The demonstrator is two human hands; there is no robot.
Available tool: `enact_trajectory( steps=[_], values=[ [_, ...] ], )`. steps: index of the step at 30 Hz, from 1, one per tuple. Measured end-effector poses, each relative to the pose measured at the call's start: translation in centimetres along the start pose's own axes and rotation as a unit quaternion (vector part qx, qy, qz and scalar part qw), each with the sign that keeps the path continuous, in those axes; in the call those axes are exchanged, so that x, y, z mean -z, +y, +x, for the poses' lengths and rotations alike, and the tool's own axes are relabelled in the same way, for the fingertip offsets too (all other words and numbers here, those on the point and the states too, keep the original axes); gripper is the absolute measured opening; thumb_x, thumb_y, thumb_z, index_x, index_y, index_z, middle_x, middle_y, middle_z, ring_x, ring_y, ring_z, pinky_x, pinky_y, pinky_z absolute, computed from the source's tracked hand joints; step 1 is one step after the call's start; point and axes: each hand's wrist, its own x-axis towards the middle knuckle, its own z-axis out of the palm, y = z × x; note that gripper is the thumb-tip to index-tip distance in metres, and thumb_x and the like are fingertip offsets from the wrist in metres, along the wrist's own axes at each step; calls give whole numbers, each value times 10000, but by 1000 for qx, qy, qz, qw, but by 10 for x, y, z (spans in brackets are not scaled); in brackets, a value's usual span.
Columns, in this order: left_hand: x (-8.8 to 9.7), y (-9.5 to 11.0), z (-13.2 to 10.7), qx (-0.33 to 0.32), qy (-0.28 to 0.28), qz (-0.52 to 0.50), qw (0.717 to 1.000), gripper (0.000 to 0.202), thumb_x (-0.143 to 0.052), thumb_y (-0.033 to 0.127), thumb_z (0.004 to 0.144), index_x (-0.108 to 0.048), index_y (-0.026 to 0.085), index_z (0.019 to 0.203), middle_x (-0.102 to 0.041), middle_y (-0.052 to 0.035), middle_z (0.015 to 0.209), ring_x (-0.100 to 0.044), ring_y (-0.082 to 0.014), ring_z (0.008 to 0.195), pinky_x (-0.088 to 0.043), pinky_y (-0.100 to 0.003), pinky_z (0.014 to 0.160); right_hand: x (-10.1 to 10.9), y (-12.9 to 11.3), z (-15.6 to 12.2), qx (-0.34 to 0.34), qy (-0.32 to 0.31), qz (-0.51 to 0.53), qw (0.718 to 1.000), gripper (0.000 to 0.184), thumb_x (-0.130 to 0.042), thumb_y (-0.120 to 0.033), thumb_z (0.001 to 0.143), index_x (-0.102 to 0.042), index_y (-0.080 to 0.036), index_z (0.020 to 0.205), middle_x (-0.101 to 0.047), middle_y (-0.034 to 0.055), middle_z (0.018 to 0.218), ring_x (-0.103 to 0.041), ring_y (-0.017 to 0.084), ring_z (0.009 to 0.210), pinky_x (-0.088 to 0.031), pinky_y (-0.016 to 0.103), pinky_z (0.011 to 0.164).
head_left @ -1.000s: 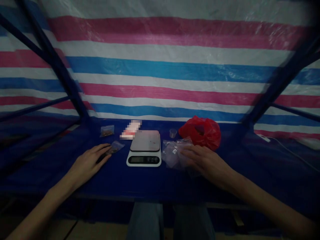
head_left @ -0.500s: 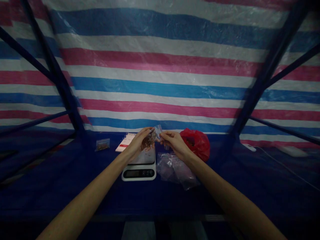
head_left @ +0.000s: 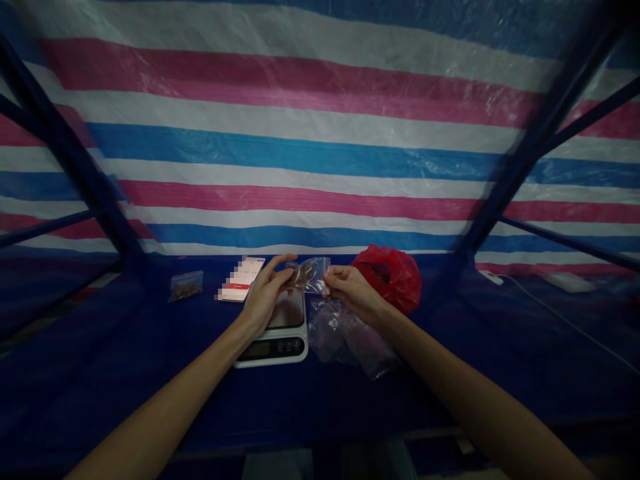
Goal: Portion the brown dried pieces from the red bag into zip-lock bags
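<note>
Between my hands, above the kitchen scale (head_left: 273, 349), is a small clear zip bag (head_left: 311, 273) with brownish dried pieces inside. My left hand (head_left: 270, 285) grips its left end, fingers closed on the filled part. At the bag's right end, my right hand (head_left: 349, 285) pinches the clear plastic by the edge. The scale is white with a dark display, and my left hand covers part of its plate. Below my right hand lie several flat clear plastic bags (head_left: 345, 337). A red plastic bag (head_left: 393, 277) with brownish contents sits just beyond that hand.
A second filled zip bag (head_left: 186, 287) lies on the blue table (head_left: 200, 380) at the left. Beside the scale is a phone (head_left: 243, 279) with a lit screen. A white power strip (head_left: 491, 277) with a cable is at the right. Blue posts and a striped sheet (head_left: 310, 153) stand behind.
The zip bag has turned from upright to lying stretched sideways between my hands. My left hand no longer cups loose pieces; it now pinches the bag. The view has shifted slightly.
</note>
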Motion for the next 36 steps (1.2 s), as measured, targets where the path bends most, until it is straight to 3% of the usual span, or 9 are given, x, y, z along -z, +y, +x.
enact_trajectory(
  steps=[3,5,8,11,15,20,23,28,36],
  values=[
    [-3,4,-4,-141,107,145,973,239,-648,336,882,-574,217,1075,-639,-30,986,-595,-162,925,-456,-271,807,-6,0,-3,18,-1,11,1000,437,-870,-512,675,-593,-177,634,-581,-21,592,-526,107,549,-418,243,568],
    [-8,13,-8,-180,89,194,960,168,-637,357,892,-579,200,909,-604,-14,895,-562,-156,872,-434,-267,798,-11,1,-5,39,-12,-3,999,449,-859,-526,678,-572,-185,620,-563,-28,571,-499,107,522,-400,246,541],
    [-18,24,-16,-110,-64,193,973,351,-552,452,939,-580,176,725,-550,6,708,-512,-139,704,-403,-256,669,-17,4,-9,66,-55,-80,993,413,-851,-502,684,-592,-185,629,-566,-30,570,-476,107,513,-366,245,521],
    [-24,24,-20,-31,-132,168,977,421,-584,519,910,-554,172,673,-507,27,606,-463,-116,592,-347,-241,565,-23,8,-12,97,-59,-176,978,347,-865,-429,661,-622,-182,640,-565,-40,584,-464,111,540,-348,242,528],
    [-23,17,-20,6,-152,125,980,384,-655,525,865,-551,178,737,-496,51,572,-438,-91,520,-303,-217,505,-28,10,-15,134,-6,-231,964,315,-854,-386,648,-617,-187,593,-556,-47,564,-459,117,546,-340,239,520],
    [-18,20,-18,31,-194,109,974,385,-639,535,877,-576,171,770,-636,-4,673,-574,-115,563,-406,-217,516,-25,5,-16,95,-33,-174,980,312,-778,-462,732,-665,-196,615,-648,0,559,-553,143,487,-383,257,479],
    [-13,18,-17,22,-213,88,973,359,-674,518,860,-582,175,811,-684,-30,713,-637,-140,594,-466,-231,538,-22,1,-16,94,-40,-169,980,383,-771,-532,737,-686,-182,610,-670,23,561,-566,142,479,-378,250,463],
    [-4,9,-11,-2,-203,124,971,339,-655,492,886,-615,157,848,-683,-35,674,-592,-108,511,-422,-204,492,-21,-2,-16,99,-63,-166,979,461,-756,-611,746,-694,-166,641,-673,24,576,-564,128,492,-393,239,478],
    [-1,19,-9,-49,-209,168,962,295,-706,413,835,-657,144,725,-625,-9,582,-568,-105,513,-456,-218,531,-23,-7,-17,122,-101,-205,966,498,-720,-647,767,-653,-171,636,-640,20,568,-588,137,494,-422,251,508]
  ],
)
